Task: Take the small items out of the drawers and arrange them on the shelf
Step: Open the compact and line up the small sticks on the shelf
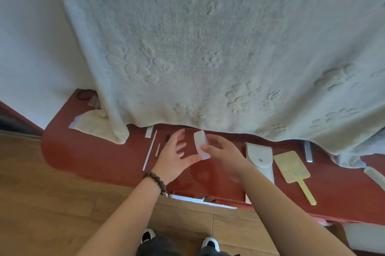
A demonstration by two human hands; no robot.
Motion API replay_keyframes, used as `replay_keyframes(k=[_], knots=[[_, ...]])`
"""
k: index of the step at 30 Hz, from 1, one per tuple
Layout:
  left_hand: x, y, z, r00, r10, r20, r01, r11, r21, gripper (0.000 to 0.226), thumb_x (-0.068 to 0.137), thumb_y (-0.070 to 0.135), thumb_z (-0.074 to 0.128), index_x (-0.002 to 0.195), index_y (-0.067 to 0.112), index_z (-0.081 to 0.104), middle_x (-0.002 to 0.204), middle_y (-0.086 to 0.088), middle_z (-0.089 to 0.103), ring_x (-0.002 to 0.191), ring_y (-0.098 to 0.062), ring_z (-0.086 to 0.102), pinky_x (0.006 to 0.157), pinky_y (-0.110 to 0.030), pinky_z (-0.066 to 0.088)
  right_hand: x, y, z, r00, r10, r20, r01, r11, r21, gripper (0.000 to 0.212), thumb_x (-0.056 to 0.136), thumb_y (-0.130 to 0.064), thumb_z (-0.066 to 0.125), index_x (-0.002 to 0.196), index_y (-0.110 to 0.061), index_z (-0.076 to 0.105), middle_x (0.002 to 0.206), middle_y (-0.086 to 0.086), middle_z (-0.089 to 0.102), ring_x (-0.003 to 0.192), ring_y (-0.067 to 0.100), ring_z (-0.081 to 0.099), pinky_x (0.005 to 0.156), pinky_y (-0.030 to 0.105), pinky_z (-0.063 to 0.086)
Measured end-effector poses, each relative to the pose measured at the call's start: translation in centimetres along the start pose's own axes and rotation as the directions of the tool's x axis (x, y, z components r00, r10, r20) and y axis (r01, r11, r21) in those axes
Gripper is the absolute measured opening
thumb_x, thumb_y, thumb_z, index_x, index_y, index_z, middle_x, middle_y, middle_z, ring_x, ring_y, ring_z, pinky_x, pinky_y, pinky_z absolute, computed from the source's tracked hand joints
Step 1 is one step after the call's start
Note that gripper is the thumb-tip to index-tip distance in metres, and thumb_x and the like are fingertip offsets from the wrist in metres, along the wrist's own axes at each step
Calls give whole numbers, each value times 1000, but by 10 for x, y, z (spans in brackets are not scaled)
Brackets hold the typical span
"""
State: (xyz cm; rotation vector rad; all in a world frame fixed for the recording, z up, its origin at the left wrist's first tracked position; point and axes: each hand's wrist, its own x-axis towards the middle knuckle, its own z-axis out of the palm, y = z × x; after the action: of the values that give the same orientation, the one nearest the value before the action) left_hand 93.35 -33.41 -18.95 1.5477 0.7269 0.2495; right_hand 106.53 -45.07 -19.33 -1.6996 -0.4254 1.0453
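The right hand (224, 152) pinches a small translucent white piece (201, 144) between thumb and curled fingers, holding it above the middle of the red shelf (93, 157). The left hand (175, 156) is spread wide beside it, fingers straight, its thumb tip touching the piece's lower edge. Both forearms reach forward from the near edge; a bead bracelet (156, 181) circles the left wrist. Toward the shelf's right end lie a white pouch (259, 156) and a yellow hand mirror (291, 167).

A cream embossed blanket (208, 47) drapes over a red wooden shelf (93, 157), a white wall (31, 47) behind, wood-plank floor (52, 203) below.
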Motion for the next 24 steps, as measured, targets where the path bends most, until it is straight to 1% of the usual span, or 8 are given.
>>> replay_keyframes(k=[2, 4, 6, 10, 17, 21, 23, 24], knots=[[-4, 12, 10, 1000, 19, 23, -17, 997, -77, 80, 69, 10, 81, 134, 26, 37, 131, -2, 51, 116, -13, 58, 101, -38, 47, -11, -6, -13, 990, -43, 133, 31, 995, 96, 55, 79, -27, 74, 128, -12, 56, 122, 7, 65, 113, 21, 62, 99, 33, 48], [-9, 21, 18, 998, 49, 34, -47, 996, -77, 69, 66, 14, 82, 123, 29, 46, 122, 0, 60, 107, -12, 64, 98, -40, 50, -21, -12, -23, 970, -90, 227, 64, 991, 118, 50, 79, -26, 71, 125, -11, 59, 121, 10, 66, 113, 24, 62, 99, 35, 49], [-16, 28, 22, 997, 63, 33, -61, 997, -49, 59, 63, 21, 83, 113, 29, 52, 116, 4, 65, 103, -12, 67, 97, -42, 50, -30, -19, -30, 959, -113, 260, 89, 991, 104, 46, 79, -26, 70, 122, -11, 62, 120, 10, 66, 112, 24, 63, 98, 34, 50], [-24, 35, 24, 997, 71, 37, -70, 997, -33, 48, 69, 11, 82, 104, 28, 55, 111, 5, 66, 100, -13, 68, 96, -43, 51, -37, -30, -37, 953, -138, 271, 152, 988, -32, 48, 74, -36, 74, 117, -15, 66, 115, 8, 69, 109, 24, 64, 99, 36, 50], [-32, 40, 26, 995, 85, 48, -77, 988, -135, 49, 70, 2, 80, 109, 18, 54, 117, -1, 64, 104, -17, 67, 94, -40, 51, -46, -50, -40, 952, -157, 261, 206, 964, -170, 37, 79, -25, 76, 113, -18, 66, 106, -2, 71, 98, 12, 67, 87, 25, 52], [-36, 37, 18, 993, 78, 93, -62, 985, -160, 58, 62, 17, 83, 113, 17, 54, 121, -1, 64, 108, -17, 65, 94, -39, 51, -48, -61, -42, 956, -146, 253, 214, 940, -265, 28, 80, -28, 73, 108, -23, 70, 100, -6, 73, 93, 6, 66, 80, 18, 46], [-38, 34, 14, 988, 82, 132, -61, 986, -158, 62, 61, 22, 83, 115, 14, 53, 121, -2, 64, 110, -18, 64, 95, -38, 50, -50, -71, -44, 949, -132, 287, 227, 916, -331, 20, 83, -30, 70, 102, -25, 73, 98, -2, 73, 90, 10, 67, 80, 16, 46], [-39, 34, 11, 986, 78, 149, -55, 986, -156, 65, 60, 26, 83, 116, 12, 53, 121, -2, 65, 110, -18, 64, 96, -38, 50, -50, -76, -44, 944, -125, 304, 238, 897, -372, 20, 84, -32, 68, 100, -23, 74, 96, 2, 73, 89, 16, 66, 80, 20, 46]])
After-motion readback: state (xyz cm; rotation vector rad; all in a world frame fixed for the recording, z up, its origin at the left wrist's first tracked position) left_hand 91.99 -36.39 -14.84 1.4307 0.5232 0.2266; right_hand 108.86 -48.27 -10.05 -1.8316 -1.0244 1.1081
